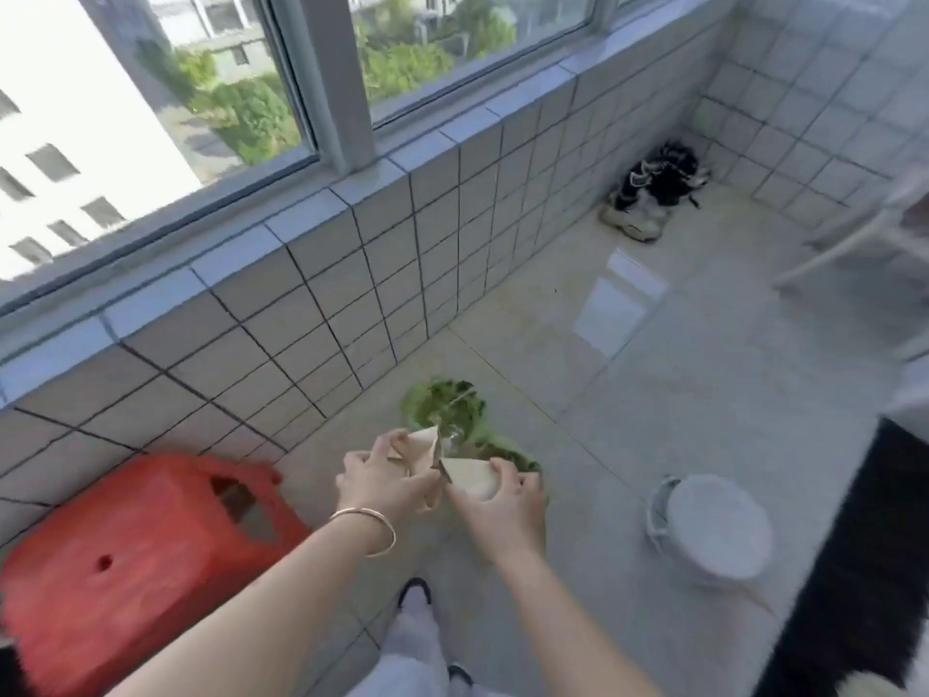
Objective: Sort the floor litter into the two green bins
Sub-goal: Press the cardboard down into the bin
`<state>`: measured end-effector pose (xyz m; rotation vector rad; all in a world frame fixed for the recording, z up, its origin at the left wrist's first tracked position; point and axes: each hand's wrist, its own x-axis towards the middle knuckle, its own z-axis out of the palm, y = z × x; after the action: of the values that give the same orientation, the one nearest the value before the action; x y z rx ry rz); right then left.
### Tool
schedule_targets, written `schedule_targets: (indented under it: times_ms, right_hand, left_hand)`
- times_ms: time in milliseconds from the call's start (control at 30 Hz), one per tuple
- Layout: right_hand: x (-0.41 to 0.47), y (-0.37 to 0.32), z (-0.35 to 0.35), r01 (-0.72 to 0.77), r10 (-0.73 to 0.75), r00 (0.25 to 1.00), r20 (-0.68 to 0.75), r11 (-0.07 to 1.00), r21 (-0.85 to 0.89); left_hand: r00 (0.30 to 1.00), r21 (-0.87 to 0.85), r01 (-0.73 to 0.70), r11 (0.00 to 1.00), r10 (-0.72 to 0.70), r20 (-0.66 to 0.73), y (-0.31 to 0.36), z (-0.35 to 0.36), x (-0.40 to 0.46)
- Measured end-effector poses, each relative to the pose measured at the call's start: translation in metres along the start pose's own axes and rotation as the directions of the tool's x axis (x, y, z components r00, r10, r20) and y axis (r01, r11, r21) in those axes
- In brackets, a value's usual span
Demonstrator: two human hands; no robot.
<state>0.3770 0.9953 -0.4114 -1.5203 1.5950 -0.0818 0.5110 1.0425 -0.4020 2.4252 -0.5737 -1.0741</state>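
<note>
- Tan paper piece (465, 472): held in the air between both hands, above the green bins. It appears creased or partly split at the centre, with one portion in each hand; motion blur prevents a firmer reading.
- Left hand (382, 477): fingers curled around the left portion of the paper, gripping it. A thin metal bangle (369, 530) sits on the wrist.
- Right hand (495, 515): fingers and thumb curled over the right portion of the paper, gripping it.
- Far green bin (442, 402): stands on the floor just beyond the hands, close to the tiled wall. Its opening faces up; contents are blurred.
- Near green bin (518, 457): stands just beside the far one and is largely hidden behind the right hand.
- Floor (628, 394): pale glossy tiles with a bright reflection patch.
- Red plastic stool (130, 565): stands at the left against the tiled wall (352, 304), beneath the window (226, 83).
- White lidded bucket (714, 528): stands on the floor to the right of the hands, well apart from the green bins.
- Pair of dark and white shoes (653, 188): lies in the far corner.
- Person's pale trouser leg (417, 641): visible at the bottom edge.
</note>
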Motion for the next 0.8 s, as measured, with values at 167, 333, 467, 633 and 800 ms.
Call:
schedule_targets:
  times_ms: [167, 333, 467, 633, 800]
  right_hand:
    - [0.049, 0.047, 0.008, -0.26, 0.257, 0.966, 0.04, 0.959, 0.113]
    - [0.11, 0.099, 0.032, -0.438, 0.412, 0.899, 0.149, 0.826, 0.356]
    - [0.163, 0.153, 0.054, -0.542, 0.534, 0.826, 0.179, 0.664, 0.516]
    - [0.242, 0.221, 0.093, -0.582, 0.587, 0.775, 0.233, 0.52, 0.626]
    - [0.32, 0.271, 0.125, -0.534, 0.546, 0.81, 0.212, 0.54, 0.65]
  left_hand:
    - [0.988, 0.075, 0.017, 0.997, -0.028, 0.152, 0.02, 0.059, 0.051]
    - [0.966, 0.161, -0.054, 0.986, 0.01, 0.259, 0.021, 0.123, 0.111]
    - [0.934, 0.199, -0.123, 0.972, 0.045, 0.356, 0.004, 0.173, 0.154]
    - [0.928, 0.297, -0.201, 0.933, 0.085, 0.363, -0.029, 0.245, 0.217]
    - [0.907, 0.39, -0.346, 0.853, 0.197, 0.372, -0.053, 0.312, 0.283]
